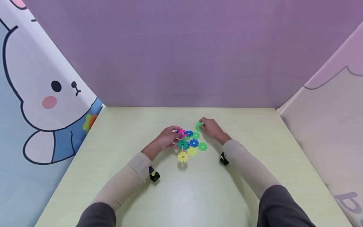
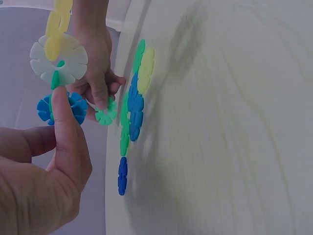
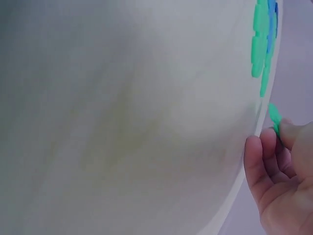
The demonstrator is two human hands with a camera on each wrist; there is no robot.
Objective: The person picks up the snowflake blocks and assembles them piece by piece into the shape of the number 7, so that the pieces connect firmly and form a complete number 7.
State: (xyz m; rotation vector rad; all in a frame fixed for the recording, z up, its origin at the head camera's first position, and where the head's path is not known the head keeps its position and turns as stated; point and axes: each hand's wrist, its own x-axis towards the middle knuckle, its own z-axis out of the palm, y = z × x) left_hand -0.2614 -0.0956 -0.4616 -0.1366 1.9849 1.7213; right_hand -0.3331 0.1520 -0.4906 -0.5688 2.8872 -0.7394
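Observation:
My left hand grips a joined chain of notched snowflake discs, raised off the table. The chain shows a pink disc, a teal disc and a yellow disc at its near end. In the left wrist view, a blue disc of the chain sits by the fingertips. My right hand pinches a single green disc between thumb and fingers, just beyond the loose pieces. The same green disc appears edge-on in the right wrist view.
Several loose discs lie flat between the hands, among them a blue disc, a green disc and a yellow-green disc. They rest on a pale wooden table. A purple panel rises behind its far edge.

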